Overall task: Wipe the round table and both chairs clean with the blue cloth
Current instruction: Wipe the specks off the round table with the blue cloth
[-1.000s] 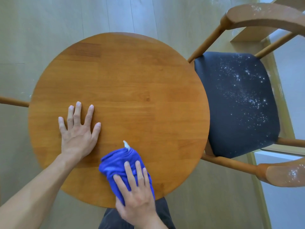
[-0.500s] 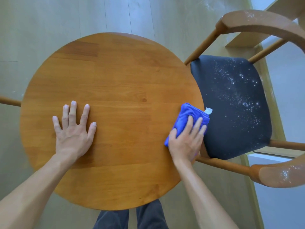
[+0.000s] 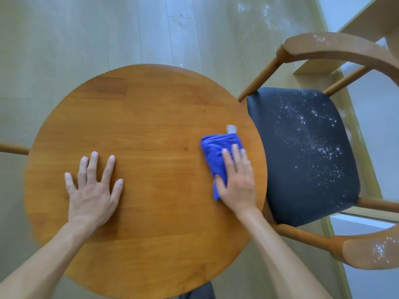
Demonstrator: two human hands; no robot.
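Pressing blue cloth (image 3: 212, 151) onto round table (image 3: 151, 117), right hand (image 3: 237, 182) flat; left hand (image 3: 92, 190) spread, palm down.

This looks like a room in a home, probably a dining corner. A small round wooden desk (image 3: 146, 130) stands on a pale plank floor (image 3: 86, 39). Just beside its right edge is a wooden armchair (image 3: 336, 46) with a dark padded seat (image 3: 302, 156), dusted with white specks. At the far right, a pale wall with a light wooden skirting (image 3: 356, 130) meets the floor.
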